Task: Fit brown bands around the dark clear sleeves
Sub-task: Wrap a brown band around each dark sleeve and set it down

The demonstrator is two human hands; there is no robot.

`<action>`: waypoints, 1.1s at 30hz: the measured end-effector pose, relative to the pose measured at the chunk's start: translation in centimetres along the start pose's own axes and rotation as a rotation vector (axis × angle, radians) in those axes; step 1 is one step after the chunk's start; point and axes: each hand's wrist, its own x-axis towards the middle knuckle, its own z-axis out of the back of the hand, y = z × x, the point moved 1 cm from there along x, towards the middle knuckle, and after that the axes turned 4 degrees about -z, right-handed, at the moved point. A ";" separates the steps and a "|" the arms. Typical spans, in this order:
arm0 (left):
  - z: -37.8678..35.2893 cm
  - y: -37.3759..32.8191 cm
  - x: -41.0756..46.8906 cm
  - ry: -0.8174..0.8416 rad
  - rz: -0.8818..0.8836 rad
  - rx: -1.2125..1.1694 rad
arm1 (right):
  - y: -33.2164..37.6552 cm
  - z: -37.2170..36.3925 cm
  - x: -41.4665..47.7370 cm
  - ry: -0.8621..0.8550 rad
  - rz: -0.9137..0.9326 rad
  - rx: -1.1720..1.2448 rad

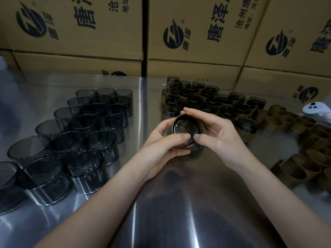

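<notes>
Two hands on one piece, just above the middle of the surface (161, 203). The left hand (166, 142) comes in from 9 o'clock and cups the dark sleeve (186, 127), fingers curled under it and thumb laid across the near rim. The right hand (216, 133) comes in from 3 o'clock and its grip is closed on the brown band (173, 123) that rings the sleeve: fingers arched over the far edge at 12, thumb tip on the near edge at 6, almost touching the left thumb.

What matters, I'd say, is the axis. The sleeve isn't standing up; it's tipped so its open mouth faces up and back toward 6. The band sits by that mouth, with a bit of bare dark plastic showing below it at 7 and 5. So my guess is the band has to slide along that axis, away from the mouth. Neither hand is nearer, both are on it. Can't tell how far on it is.

Bare sleeves (80, 126) stand in rows at 9, banded sleeves (206, 99) at 12 to 1, loose bands (304, 140) at 3.
</notes>
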 end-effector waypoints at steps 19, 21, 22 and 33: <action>0.7 -0.7 -0.1 0.087 -0.107 0.042 | -0.6 0.6 0.5 -0.021 -0.140 0.140; 0.7 -0.7 -0.1 0.084 -0.107 0.040 | -0.7 0.6 0.5 -0.022 -0.143 0.159; 0.7 -0.7 -0.1 0.086 -0.105 0.040 | -0.8 0.6 0.6 -0.022 -0.144 0.167; 0.7 -0.5 0.1 0.111 -0.138 0.000 | -0.9 0.2 0.7 -0.094 -0.139 0.311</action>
